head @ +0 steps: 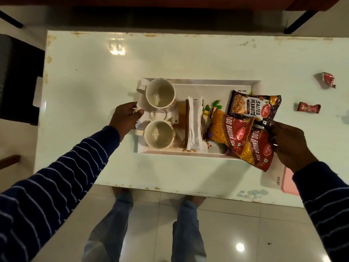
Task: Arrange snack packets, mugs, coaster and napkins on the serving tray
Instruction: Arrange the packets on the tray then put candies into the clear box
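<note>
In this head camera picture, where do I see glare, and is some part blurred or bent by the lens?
Head view: a window-like glare patch lies on the white table, and a round lamp reflection shines on the floor tiles; the table's edges bow outward from wide-angle distortion; the striped sleeves near the frame corners look soft, while the peanut packet print stays readable.

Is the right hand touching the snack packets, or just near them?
Touching. The head view shows the right hand with its fingers gripping the right ends of the snack packets fanned over the tray.
</note>
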Action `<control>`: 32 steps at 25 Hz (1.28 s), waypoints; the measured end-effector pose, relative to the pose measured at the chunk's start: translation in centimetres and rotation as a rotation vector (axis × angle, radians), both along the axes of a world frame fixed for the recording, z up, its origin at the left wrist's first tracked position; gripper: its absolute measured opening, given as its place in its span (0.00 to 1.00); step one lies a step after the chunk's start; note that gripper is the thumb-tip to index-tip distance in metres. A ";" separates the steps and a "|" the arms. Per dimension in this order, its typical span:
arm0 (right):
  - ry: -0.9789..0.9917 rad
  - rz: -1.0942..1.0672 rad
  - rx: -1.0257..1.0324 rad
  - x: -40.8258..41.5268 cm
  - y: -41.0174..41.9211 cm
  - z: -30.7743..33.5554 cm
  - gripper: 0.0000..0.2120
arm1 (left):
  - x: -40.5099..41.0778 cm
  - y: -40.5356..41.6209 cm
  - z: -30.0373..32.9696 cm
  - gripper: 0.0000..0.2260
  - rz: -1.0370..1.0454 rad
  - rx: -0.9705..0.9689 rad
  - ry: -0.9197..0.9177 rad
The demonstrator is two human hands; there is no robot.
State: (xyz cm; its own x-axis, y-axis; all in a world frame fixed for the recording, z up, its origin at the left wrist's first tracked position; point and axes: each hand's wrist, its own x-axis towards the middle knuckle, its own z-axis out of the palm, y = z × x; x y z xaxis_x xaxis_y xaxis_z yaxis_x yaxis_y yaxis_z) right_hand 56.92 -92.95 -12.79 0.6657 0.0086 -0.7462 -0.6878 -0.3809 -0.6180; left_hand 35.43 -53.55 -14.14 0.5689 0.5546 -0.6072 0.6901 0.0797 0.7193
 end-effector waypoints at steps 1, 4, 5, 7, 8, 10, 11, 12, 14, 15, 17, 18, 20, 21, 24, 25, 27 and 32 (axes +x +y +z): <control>0.001 0.003 0.003 0.0 0.0 -0.1 0.08 | -0.1 0.0 -0.1 0.10 0.016 0.009 0.006; -0.029 -0.011 -0.003 -0.1 -0.3 0.0 0.11 | -0.3 0.2 0.3 0.10 0.155 0.137 0.008; -0.065 -0.024 -0.019 0.1 -0.7 0.2 0.12 | -0.4 0.3 0.6 0.12 0.210 0.217 0.016; -0.178 -0.011 -0.076 0.3 -2.0 1.2 0.12 | -0.3 0.3 1.8 0.18 0.299 0.432 0.065; -0.244 0.008 -0.104 0.4 -3.0 2.0 0.11 | -0.2 0.0 2.7 0.21 0.340 0.551 0.056; -0.362 0.059 -0.188 0.3 -5.8 3.9 0.10 | 0.6 -1.8 5.0 0.19 0.406 0.736 -0.089; -0.404 0.085 -0.246 0.1 -7.3 4.7 0.11 | 1.2 -3.3 6.5 0.15 0.417 0.797 -0.177; -0.430 0.095 -0.293 -0.1 -9.1 5.9 0.11 | 1.9 -5.2 8.0 0.09 0.405 0.834 -0.259; -0.451 0.090 -0.360 -0.9 -12.3 7.9 0.12 | 3.1 -9.5 10.6 0.02 0.255 0.879 -0.409; -0.471 0.094 -0.403 -1.4 -13.7 8.8 0.12 | 3.6 -11.8 11.4 0.03 0.119 0.909 -0.473; -0.516 0.107 -0.492 -2.5 -15.7 9.7 0.10 | 4.8 -16.8 11.7 0.07 -0.173 0.904 -0.562; -0.524 0.107 -0.509 -3.2 -16.3 9.9 0.10 | 5.3 -19.4 11.7 0.10 -0.291 0.865 -0.581; -0.480 0.085 -0.496 -4.7 -16.5 9.8 0.12 | 5.8 -24.3 11.5 0.13 -0.485 0.724 -0.608; -0.442 0.075 -0.481 -5.6 -16.3 9.7 0.16 | 5.7 -26.3 11.3 0.14 -0.576 0.630 -0.614; -0.355 0.260 -0.509 -8.3 -14.1 8.7 0.34 | 4.4 -30.5 9.9 0.26 -0.832 0.384 -0.507; -0.346 0.354 -0.545 -9.0 -13.1 8.1 0.38 | 3.8 -31.3 9.3 0.30 -0.895 0.321 -0.436; -0.367 0.494 -0.618 -10.4 -11.4 6.6 0.42 | 2.9 -32.0 8.1 0.38 -0.959 0.212 -0.292; -0.390 0.599 -0.735 -12.1 -10.1 2.4 0.42 | 1.6 -32.8 4.1 0.48 -0.996 0.201 -0.109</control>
State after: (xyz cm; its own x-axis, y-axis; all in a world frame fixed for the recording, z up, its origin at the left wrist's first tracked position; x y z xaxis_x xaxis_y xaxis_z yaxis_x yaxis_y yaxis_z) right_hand 44.84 -103.03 -10.35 0.9000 0.0476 -0.4334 -0.0611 -0.9705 -0.2334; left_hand 37.00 -86.33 -10.02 0.8738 -0.1149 -0.4725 0.3066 -0.6241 0.7187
